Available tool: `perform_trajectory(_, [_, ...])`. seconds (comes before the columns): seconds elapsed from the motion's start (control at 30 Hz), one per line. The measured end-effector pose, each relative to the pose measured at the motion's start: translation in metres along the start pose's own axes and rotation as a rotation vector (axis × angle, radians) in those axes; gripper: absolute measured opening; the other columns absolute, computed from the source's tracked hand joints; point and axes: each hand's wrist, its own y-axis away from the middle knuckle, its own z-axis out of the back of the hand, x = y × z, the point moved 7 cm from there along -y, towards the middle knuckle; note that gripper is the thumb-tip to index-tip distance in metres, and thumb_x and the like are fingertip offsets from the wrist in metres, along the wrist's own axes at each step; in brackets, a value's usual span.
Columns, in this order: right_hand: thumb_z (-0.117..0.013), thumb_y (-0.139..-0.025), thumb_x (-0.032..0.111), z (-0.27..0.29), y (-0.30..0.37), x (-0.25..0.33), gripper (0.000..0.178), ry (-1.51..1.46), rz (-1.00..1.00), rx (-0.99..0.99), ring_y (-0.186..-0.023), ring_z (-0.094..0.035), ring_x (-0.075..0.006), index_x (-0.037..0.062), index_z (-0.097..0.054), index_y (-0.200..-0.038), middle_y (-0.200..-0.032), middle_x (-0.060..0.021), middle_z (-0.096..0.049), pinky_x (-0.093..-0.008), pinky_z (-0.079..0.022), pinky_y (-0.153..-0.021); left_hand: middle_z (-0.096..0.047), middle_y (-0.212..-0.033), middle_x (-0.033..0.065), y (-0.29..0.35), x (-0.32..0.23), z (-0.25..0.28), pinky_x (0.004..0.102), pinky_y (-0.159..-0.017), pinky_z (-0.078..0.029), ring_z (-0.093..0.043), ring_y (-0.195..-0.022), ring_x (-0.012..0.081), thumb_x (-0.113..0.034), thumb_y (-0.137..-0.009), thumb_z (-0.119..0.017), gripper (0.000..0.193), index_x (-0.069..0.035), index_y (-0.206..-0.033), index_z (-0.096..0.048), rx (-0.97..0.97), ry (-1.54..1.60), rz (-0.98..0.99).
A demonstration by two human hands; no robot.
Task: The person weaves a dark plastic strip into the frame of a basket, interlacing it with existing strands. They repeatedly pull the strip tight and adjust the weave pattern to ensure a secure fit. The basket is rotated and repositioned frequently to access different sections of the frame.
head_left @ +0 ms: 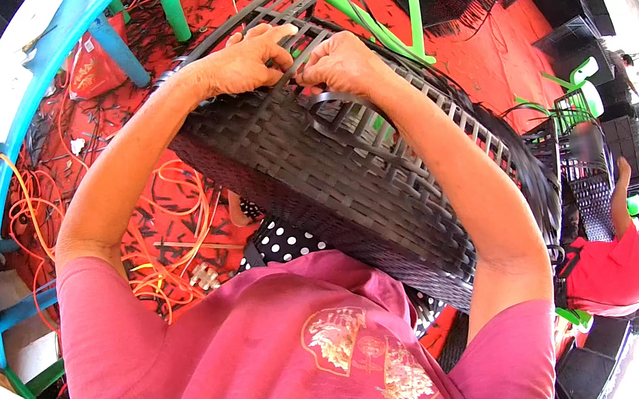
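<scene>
Both my forearms reach up and forward, elbows bent. My left hand (250, 61) and right hand (341, 65) sit close together, fingers (283, 35) curled and pinching.

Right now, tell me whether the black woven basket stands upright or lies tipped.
Tipped. The black woven basket lies slanted across the lap, its unfinished open-lattice end up, where the left hand and right hand work the strips.

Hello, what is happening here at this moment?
A person in a pink shirt works on a black woven basket resting against their lap. The left hand and the right hand grip dark strips at its unfinished upper edge. Orange cords lie on the red floor. Another person in red sits to the right.
</scene>
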Motion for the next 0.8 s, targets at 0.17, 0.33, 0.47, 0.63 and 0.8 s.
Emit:
perform_trajectory(0.17, [-0.072, -0.074, 0.016, 0.007, 0.01, 0.015, 0.017, -0.227, 0.047, -0.121, -0.054, -0.057, -0.0111, 0.0, -0.072, -0.082, -0.067, -0.005, -0.067, -0.0274, -0.046, -0.053, -0.046, -0.135, 0.0098, -0.002, -0.002, 0.023, 0.0326, -0.096, -0.039, -0.05, -0.113, 0.0183, -0.01, -0.08, -0.065, 0.009, -0.002, -0.08, -0.064, -0.013, 0.253, -0.009])
perform_trajectory(0.33, [-0.069, -0.085, 0.014, -0.005, 0.011, 0.02, 0.022, -0.65, 0.058, -0.128, -0.061, -0.059, -0.0081, 0.0005, -0.07, -0.103, -0.078, -0.0031, -0.067, -0.0226, -0.046, -0.052, -0.048, -0.125, 0.0072, 0.011, -0.009, 0.08, 0.0285, -0.085, -0.04, -0.048, -0.094, 0.0099, -0.012, -0.086, -0.06, 0.015, -0.004, -0.076, -0.053, -0.321, 0.246, -0.238])
perform_trajectory(0.47, [-0.07, -0.084, 0.014, -0.008, 0.004, 0.018, 0.021, -0.64, 0.056, -0.088, -0.057, -0.057, -0.006, 0.0008, -0.069, -0.1, -0.073, -0.0027, -0.066, -0.0214, -0.046, -0.048, -0.046, -0.132, 0.0113, 0.018, -0.008, 0.067, 0.0316, -0.094, -0.038, -0.049, -0.109, 0.0173, -0.013, -0.087, -0.057, 0.012, -0.004, -0.081, -0.06, -0.247, 0.287, -0.116])
perform_trajectory(0.63, [-0.072, -0.076, 0.01, -0.011, -0.001, 0.018, 0.009, -0.393, -0.009, -0.07, -0.05, -0.054, -0.0075, 0.0013, -0.07, -0.078, -0.064, -0.0024, -0.065, -0.0231, -0.042, -0.042, -0.038, -0.144, 0.0169, 0.029, 0.036, 0.035, 0.0445, -0.112, -0.027, -0.032, -0.136, 0.0349, -0.002, -0.081, -0.058, 0.019, -0.007, -0.096, -0.068, -0.229, -0.109, 0.042])
perform_trajectory(0.8, [-0.07, -0.068, 0.018, -0.009, -0.019, 0.02, 0.017, 0.06, 0.159, -0.127, -0.059, -0.066, -0.0145, 0.0033, -0.073, -0.076, -0.064, -0.0073, -0.067, -0.0316, -0.052, -0.051, -0.024, -0.154, 0.0156, 0.014, 0.036, 0.025, 0.0454, -0.117, -0.017, -0.02, -0.143, 0.035, -0.014, -0.084, -0.062, 0.023, -0.007, -0.104, -0.068, -0.067, -0.105, 0.038])
